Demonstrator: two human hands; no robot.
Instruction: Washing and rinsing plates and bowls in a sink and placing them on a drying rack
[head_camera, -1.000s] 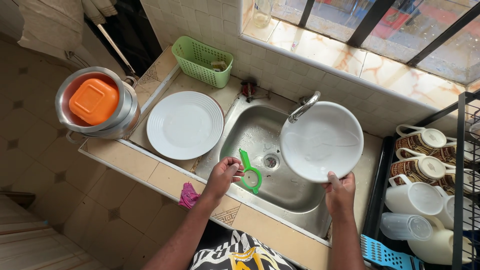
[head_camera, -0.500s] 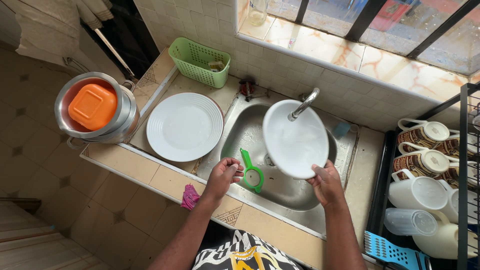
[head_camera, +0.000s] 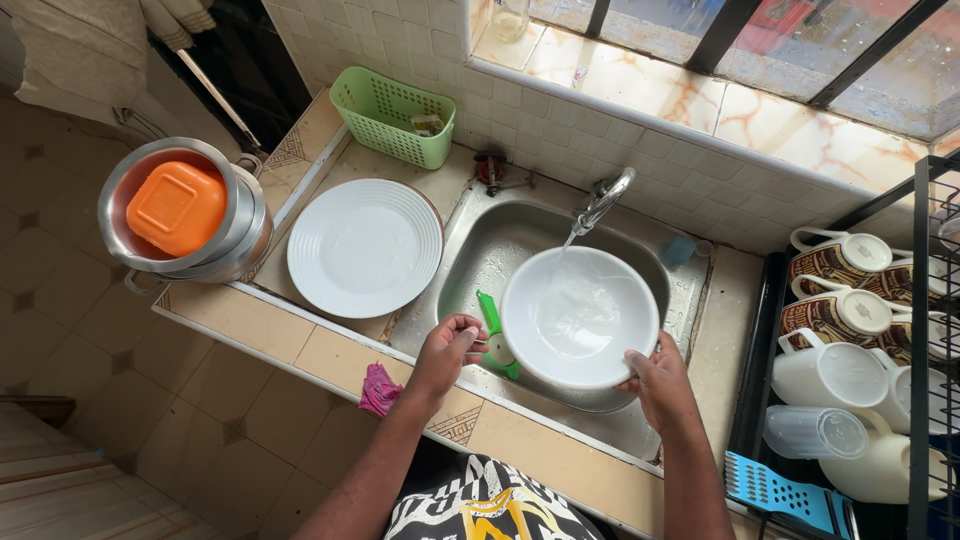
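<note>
My right hand (head_camera: 657, 382) grips the near rim of a white plate (head_camera: 578, 317) held over the steel sink (head_camera: 470, 270), and water from the tap (head_camera: 604, 201) runs onto it. My left hand (head_camera: 447, 349) is closed on a green scrub brush (head_camera: 492, 322) at the plate's left edge, over the sink's front rim. A second white plate (head_camera: 364, 246) lies flat on the tiled counter to the left of the sink.
A green plastic basket (head_camera: 392, 116) stands at the back left. Stacked steel pots (head_camera: 185, 220) hold an orange lid. A pink cloth (head_camera: 379, 389) hangs at the counter's front edge. A black rack on the right holds mugs (head_camera: 836, 260), jugs and a blue grater (head_camera: 785, 491).
The plate has come down from upright near the tap to nearly flat under the running water, and my right hand has moved left with it. My left hand has stayed by the brush.
</note>
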